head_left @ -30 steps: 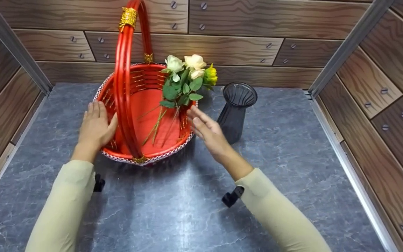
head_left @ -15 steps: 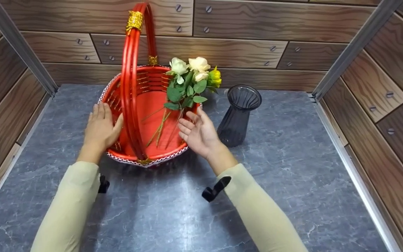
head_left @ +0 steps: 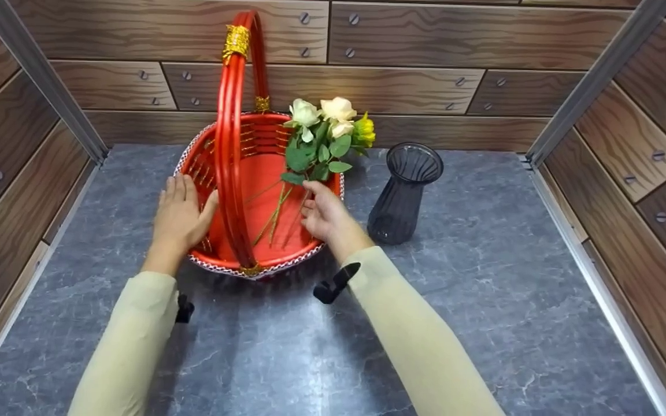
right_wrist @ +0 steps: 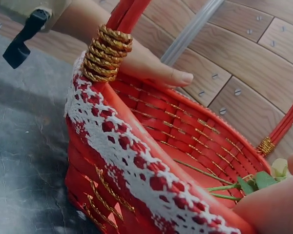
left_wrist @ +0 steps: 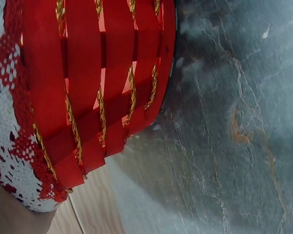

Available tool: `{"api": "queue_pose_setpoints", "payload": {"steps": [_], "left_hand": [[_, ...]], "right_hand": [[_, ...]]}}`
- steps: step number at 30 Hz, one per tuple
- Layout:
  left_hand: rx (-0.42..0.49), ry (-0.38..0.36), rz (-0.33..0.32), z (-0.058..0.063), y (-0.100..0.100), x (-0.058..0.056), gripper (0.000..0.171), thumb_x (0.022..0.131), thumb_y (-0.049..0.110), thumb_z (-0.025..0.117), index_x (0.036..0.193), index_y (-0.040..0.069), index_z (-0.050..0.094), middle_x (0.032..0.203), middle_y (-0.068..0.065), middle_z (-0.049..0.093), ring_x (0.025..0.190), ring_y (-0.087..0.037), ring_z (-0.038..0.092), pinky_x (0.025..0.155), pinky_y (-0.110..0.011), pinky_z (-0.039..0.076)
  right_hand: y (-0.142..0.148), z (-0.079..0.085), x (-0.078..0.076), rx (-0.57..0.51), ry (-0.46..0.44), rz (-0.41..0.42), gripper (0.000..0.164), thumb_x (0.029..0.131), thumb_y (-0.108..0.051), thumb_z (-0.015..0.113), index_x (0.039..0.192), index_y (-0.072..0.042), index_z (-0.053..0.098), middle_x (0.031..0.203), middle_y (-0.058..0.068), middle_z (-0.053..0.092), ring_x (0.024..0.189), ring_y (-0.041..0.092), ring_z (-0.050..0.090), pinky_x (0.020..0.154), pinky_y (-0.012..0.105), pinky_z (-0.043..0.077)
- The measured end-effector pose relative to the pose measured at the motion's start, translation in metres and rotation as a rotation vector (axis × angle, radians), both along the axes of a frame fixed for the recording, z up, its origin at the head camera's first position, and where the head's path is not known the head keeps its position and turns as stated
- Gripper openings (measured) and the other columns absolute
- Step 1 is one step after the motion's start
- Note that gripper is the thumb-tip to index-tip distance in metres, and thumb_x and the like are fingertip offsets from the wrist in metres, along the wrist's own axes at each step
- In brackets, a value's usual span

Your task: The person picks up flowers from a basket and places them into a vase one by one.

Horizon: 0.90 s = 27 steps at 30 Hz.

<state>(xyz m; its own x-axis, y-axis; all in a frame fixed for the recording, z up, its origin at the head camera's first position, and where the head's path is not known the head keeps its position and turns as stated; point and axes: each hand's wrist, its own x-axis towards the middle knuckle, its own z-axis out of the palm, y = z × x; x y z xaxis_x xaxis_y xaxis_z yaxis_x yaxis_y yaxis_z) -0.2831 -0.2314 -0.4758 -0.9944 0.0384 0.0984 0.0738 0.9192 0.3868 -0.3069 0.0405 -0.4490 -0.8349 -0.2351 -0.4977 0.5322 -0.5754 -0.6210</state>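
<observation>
A red woven basket with a tall arched handle stands at the left, its rim trimmed in white lace. My left hand rests over its left rim, fingers straight and thumb on the inner side. Artificial flowers, cream, pale green and yellow, lean on the right rim, their thin stems slanting down inside. My right hand reaches over the right rim, loosely curled beside the stems just under the leaves, a gap showing between thumb and fingers. In the right wrist view, part of this hand covers the rim near the leaves.
A dark grey glass vase with a flared mouth stands upright to the right of the basket. The grey marbled tabletop is bounded by wood-patterned panels at the back and both sides.
My right hand has moved left from beside the basket to the stems, its palm turning and fingers curling. My left hand stays at the left rim. The whole view has shifted slightly.
</observation>
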Motion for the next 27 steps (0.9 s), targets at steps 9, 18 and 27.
{"api": "queue_pose_setpoints", "payload": {"steps": [9, 18, 27], "left_hand": [[-0.001, 0.023, 0.007, 0.0037, -0.0008, 0.0016, 0.091, 0.103, 0.062, 0.022, 0.153, -0.013, 0.012, 0.161, -0.033, 0.007, 0.151, -0.047, 0.001, 0.122, -0.058, 0.003], [-0.012, 0.001, 0.000, 0.0041, 0.0013, 0.0018, 0.094, 0.101, 0.065, 0.017, 0.154, -0.012, 0.010, 0.162, -0.032, 0.004, 0.151, -0.047, 0.000, 0.122, -0.057, 0.003], [-0.007, -0.006, 0.000, 0.0015, 0.0012, -0.0009, 0.094, 0.101, 0.066, 0.017, 0.154, -0.012, 0.011, 0.162, -0.033, 0.003, 0.151, -0.047, -0.002, 0.122, -0.057, 0.002]], "right_hand": [[-0.0025, -0.0005, -0.0007, -0.058, 0.030, -0.066, 0.035, 0.105, -0.015, 0.048, 0.138, -0.003, 0.046, 0.144, 0.016, 0.049, 0.134, 0.028, 0.048, 0.119, 0.040, 0.030], [0.0031, -0.0032, 0.0011, -0.211, 0.120, -0.146, 0.019, 0.107, -0.014, 0.043, 0.115, -0.005, 0.058, 0.092, 0.006, 0.064, 0.081, 0.016, 0.063, 0.079, 0.027, 0.056], [0.0055, -0.0015, -0.0013, -0.256, 0.128, -0.093, 0.015, 0.105, -0.012, 0.048, 0.111, -0.002, 0.057, 0.109, 0.013, 0.072, 0.095, 0.023, 0.072, 0.083, 0.026, 0.058]]}}
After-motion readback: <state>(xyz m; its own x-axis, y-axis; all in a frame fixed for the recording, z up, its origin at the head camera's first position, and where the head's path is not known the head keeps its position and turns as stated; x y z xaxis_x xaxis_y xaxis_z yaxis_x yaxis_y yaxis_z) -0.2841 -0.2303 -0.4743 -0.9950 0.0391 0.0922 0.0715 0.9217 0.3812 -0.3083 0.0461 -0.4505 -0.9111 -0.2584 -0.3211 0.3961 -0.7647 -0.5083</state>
